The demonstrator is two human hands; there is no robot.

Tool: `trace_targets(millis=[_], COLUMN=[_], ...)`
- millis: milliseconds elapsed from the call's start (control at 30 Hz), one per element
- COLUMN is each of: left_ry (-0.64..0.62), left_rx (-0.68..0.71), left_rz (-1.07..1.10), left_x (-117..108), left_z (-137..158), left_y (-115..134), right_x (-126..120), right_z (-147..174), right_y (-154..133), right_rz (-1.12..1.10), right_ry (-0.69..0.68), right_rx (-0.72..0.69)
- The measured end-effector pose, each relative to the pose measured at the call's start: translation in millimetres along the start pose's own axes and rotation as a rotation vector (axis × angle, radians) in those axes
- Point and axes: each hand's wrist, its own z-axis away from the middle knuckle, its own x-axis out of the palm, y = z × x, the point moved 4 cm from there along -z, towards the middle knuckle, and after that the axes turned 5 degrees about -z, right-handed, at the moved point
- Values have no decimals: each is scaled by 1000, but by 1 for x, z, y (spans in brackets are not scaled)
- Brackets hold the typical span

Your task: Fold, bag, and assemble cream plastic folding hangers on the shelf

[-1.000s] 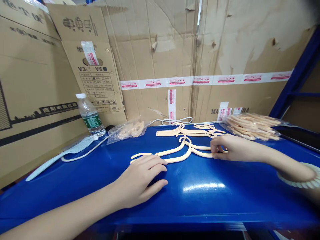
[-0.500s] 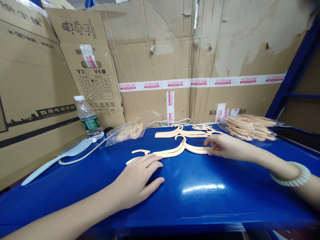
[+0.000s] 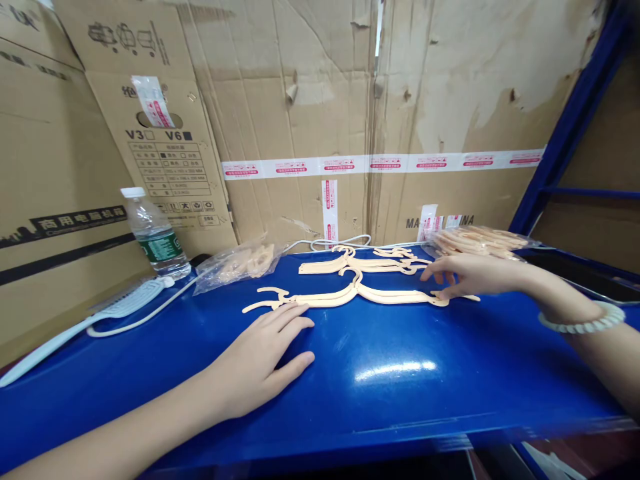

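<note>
A cream plastic hanger (image 3: 393, 296) with a hook at its middle lies across the blue table, a forked end piece at its left and a curved one at its right. My left hand (image 3: 263, 357) rests palm down, fingers spread, its fingertips touching the hanger's left end. Over the right end is my right hand (image 3: 473, 275), its thumb and fingers apart; whether the thumb touches the end piece I cannot tell. Just behind lies a second cream hanger (image 3: 325, 267), with small loose cream parts (image 3: 395, 253) beyond it.
A clear bag of cream parts (image 3: 240, 265) sits back left, another bag of long cream pieces (image 3: 475, 240) back right. A water bottle (image 3: 157, 243), a light blue hairbrush (image 3: 120, 303) and a white cable (image 3: 145, 327) are at the left. Cardboard (image 3: 300, 120) walls the back.
My right hand has come up off the front hanger's right arm, and the curved end piece there now shows. My left hand stays at the left end. The view has shifted slightly.
</note>
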Motion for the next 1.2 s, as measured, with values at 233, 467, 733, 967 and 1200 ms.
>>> trace_targets(millis=[233, 467, 733, 967, 1200], left_ry=[40, 182, 56, 105, 131], left_rx=[25, -47, 57, 59, 26], left_rz=[20, 10, 61, 49, -21], left_x=[-1, -2, 2, 1, -10], left_z=[0, -21, -29, -27, -27], left_y=[0, -58, -73, -69, -63], right_x=[6, 8, 8, 6, 4], right_z=[-2, -2, -2, -1, 0], right_y=[-17, -13, -10, -12, -8], right_rz=[-37, -60, -78, -122, -120], right_ry=[-39, -79, -83, -68, -70], right_rx=[-55, -92, -101, -137, -97])
